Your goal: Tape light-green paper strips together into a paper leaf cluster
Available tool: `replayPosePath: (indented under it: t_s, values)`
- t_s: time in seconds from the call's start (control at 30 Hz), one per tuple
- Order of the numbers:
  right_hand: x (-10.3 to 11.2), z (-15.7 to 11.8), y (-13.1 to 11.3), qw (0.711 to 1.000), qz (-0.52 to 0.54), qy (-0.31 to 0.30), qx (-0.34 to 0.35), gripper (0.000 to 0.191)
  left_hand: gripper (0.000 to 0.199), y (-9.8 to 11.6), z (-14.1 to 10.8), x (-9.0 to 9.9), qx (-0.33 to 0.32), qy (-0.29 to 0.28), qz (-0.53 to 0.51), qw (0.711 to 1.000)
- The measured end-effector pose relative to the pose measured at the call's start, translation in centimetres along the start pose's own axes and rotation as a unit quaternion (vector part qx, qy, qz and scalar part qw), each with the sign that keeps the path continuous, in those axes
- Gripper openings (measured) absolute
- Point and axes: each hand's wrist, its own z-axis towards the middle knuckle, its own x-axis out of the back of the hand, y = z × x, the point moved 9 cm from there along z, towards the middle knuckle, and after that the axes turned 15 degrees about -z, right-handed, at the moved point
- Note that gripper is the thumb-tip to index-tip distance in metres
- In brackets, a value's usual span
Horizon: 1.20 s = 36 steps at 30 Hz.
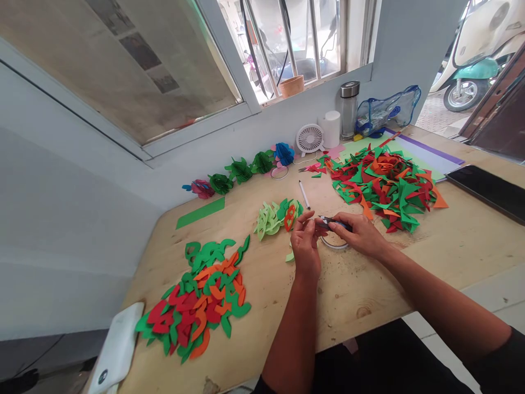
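My right hand (356, 232) is closed around a small dark tool (337, 224), whose tip points left toward my other hand. With its fingers pinched together, my left hand (307, 243) meets the tool's tip; anything between those fingers is too small to make out. Beneath the hands a white ring, perhaps a tape roll (334, 244), lies on the wooden table (283, 298). Just left of my left hand is a small pile of light green cut paper pieces (268, 219) with an orange piece (290, 216) on it. A white pen (304, 195) lies behind the hands.
Red, orange and green paper scraps (389, 186) are heaped at the right, near a black phone (488, 191). Curved cut pieces (200, 301) spread over the left, beside a white phone (117, 347). Paper flowers (240, 170), a small fan (309, 138) and a bottle (349, 112) line the wall.
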Motion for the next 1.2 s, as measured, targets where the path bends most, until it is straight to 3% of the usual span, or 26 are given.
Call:
replayPosePath:
  t_s: [1.2]
  values:
    - [0.32, -0.11, -0.19, 0.996, -0.081, 0.027, 0.005, 0.03, 0.038, -0.02, 0.52, 0.83, -0.045, 0.005, 0.05, 0.998]
